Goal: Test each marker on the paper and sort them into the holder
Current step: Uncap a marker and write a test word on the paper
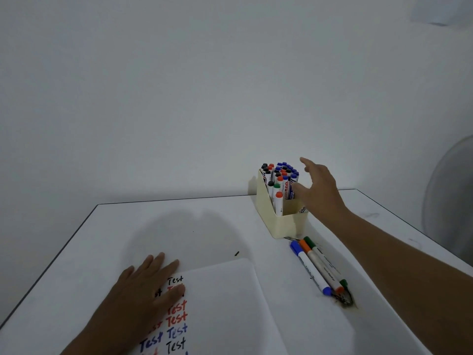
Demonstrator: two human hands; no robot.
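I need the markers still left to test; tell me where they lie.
In the head view, three loose markers lie side by side on the table, right of the paper, just in front of the holder.

The left hand (pixel 143 285) lies flat on the paper (pixel 225 303), over rows of "Test". The right hand (pixel 320 190) hovers, fingers spread, beside the holder (pixel 284 221) crowded with markers (pixel 280 178). Three pens (pixel 317 267) lie near it on the table (pixel 179 226).
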